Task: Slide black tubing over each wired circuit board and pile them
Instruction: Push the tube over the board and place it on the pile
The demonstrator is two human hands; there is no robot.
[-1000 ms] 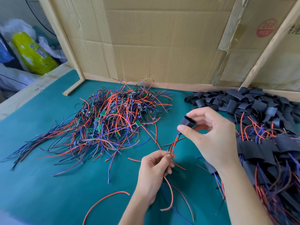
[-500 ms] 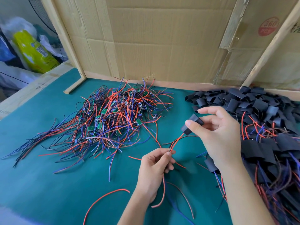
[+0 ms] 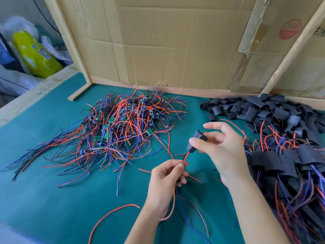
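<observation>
My right hand pinches a short black tube between thumb and fingers above the green mat; red wire ends poke out of its top and bottom. Just below, my left hand grips the red and dark wires that run down from the tube. A tangled heap of bare green circuit boards with red, blue and black wires lies at the left-centre. Loose black tube pieces are heaped at the back right. Boards covered in black tubing are piled at the right.
A green mat covers the table. Cardboard walls with wooden slats close off the back. A single loose red wire lies at the front. Bags and a yellow package sit beyond the left edge.
My right hand has slid the black tube down along the wires toward my left hand. Wire ends now stick out of the tube's top. My left hand kept its grip.
</observation>
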